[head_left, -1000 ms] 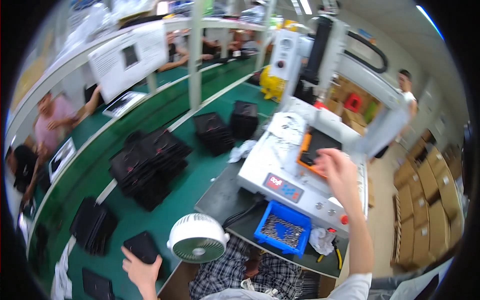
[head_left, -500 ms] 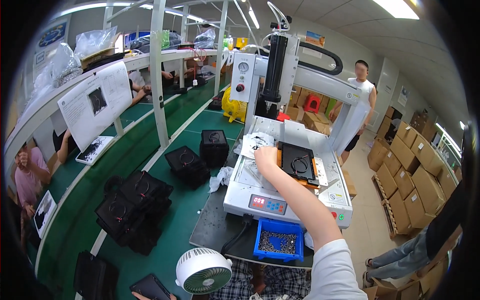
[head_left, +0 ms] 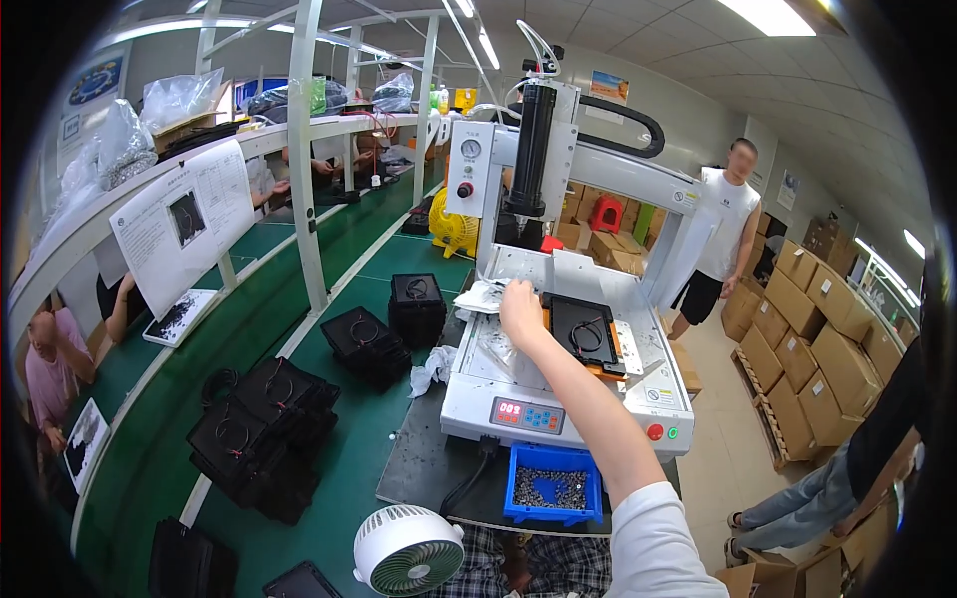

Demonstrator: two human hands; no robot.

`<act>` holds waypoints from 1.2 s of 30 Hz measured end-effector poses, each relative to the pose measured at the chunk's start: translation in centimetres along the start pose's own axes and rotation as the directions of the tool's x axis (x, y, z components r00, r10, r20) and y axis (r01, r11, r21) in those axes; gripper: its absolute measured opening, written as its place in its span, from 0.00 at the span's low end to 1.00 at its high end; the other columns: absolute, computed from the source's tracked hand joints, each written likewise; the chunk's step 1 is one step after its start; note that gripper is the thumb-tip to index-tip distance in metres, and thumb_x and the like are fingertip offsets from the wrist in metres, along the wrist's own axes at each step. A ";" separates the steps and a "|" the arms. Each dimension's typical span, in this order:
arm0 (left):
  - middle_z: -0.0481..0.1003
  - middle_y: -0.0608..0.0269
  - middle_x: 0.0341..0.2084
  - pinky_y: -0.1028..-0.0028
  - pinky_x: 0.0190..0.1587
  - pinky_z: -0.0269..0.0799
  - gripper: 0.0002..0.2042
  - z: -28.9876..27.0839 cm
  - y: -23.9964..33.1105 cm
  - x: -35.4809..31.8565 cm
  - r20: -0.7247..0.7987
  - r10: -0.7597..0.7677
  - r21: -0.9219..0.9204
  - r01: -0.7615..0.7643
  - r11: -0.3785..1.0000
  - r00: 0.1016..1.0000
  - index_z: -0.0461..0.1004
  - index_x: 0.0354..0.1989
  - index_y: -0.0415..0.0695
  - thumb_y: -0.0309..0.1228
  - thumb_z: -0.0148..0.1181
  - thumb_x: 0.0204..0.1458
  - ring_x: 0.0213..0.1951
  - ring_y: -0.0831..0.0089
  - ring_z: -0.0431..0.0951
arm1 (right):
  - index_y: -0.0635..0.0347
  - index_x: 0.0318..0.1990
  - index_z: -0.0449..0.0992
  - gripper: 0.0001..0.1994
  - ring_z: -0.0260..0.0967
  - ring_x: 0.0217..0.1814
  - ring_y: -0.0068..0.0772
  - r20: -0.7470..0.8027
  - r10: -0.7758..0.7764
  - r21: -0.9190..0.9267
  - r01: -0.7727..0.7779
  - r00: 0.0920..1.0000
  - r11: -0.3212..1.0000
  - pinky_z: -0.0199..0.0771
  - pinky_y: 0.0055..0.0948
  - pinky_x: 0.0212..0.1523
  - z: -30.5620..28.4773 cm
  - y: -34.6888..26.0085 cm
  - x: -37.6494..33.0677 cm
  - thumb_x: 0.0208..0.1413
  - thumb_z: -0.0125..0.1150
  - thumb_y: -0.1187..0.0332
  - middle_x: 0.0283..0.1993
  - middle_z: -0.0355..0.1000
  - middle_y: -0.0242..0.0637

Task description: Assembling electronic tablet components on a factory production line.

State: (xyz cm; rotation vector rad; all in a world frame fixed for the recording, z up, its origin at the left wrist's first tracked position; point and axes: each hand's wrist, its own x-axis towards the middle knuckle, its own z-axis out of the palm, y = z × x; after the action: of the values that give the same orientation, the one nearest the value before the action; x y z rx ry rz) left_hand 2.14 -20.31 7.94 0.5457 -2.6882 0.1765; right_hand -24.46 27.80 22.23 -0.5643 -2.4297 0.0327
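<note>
My right hand (head_left: 520, 315) reaches over the bed of a white benchtop machine (head_left: 469, 420), fingers closed on the edge of a crumpled white cloth or tissue (head_left: 481, 298) with dark smudges. Just right of the hand, a black rectangular frame (head_left: 578, 331) with a looped thin cable lies in an orange fixture (head_left: 610, 376). Behind them, a black cylinder (head_left: 531, 149) hangs from the machine's gantry. At the lower edge lies another black panel (head_left: 302, 581), partly cut off. My left hand is out of view.
A blue bin (head_left: 553, 486) of small metal parts sits below the control panel, near a white fan (head_left: 409, 550). Stacked black frames (head_left: 264, 424) with cables stand on the green bench at left. A person (head_left: 726, 234) stands behind the machine; cardboard boxes (head_left: 827, 349) fill the right.
The white cloth has been drawn left and bunched up by my right hand. My left hand's fingers, seen earlier at the lower black panel, have left view. The view has shifted slightly.
</note>
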 end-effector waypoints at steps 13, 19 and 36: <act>0.65 0.54 0.31 0.65 0.29 0.73 0.60 -0.3 0.0 -0.2 0.012 0.022 0.043 -0.023 0.999 1.000 0.53 0.64 0.38 0.71 0.60 0.25 0.32 0.59 0.70 | 0.71 0.26 0.75 0.07 0.73 0.36 0.47 -0.241 0.654 0.580 -0.434 0.717 0.689 0.74 0.40 0.38 1.0 -2.8 0.6 0.43 0.66 0.75 0.33 0.73 0.51; 0.66 0.53 0.32 0.65 0.30 0.74 0.60 -0.3 -0.5 -0.3 0.011 0.012 0.012 -0.012 1.000 1.000 0.52 0.65 0.38 0.71 0.60 0.25 0.34 0.59 0.71 | 0.71 0.32 0.72 0.09 0.75 0.30 0.30 0.620 0.598 0.755 -0.177 0.507 -0.632 0.77 0.21 0.27 2.6 -4.5 1.0 0.45 0.67 0.79 0.34 0.73 0.43; 0.65 0.52 0.35 0.59 0.37 0.72 0.61 0.3 0.0 -0.5 0.133 -0.039 -0.046 0.046 0.998 0.990 0.47 0.67 0.45 0.66 0.65 0.24 0.38 0.55 0.69 | 0.60 0.49 0.61 0.13 0.67 0.43 0.27 0.367 0.639 0.727 0.220 0.676 -0.651 0.72 0.25 0.44 6.6 -0.6 5.9 0.57 0.54 0.76 0.44 0.67 0.36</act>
State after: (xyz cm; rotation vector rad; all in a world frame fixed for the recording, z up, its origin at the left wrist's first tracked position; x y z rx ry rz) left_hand 2.49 -20.14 7.46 0.6193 -2.7983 0.0650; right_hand -32.77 30.35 20.45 -0.2246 -0.3603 2.0092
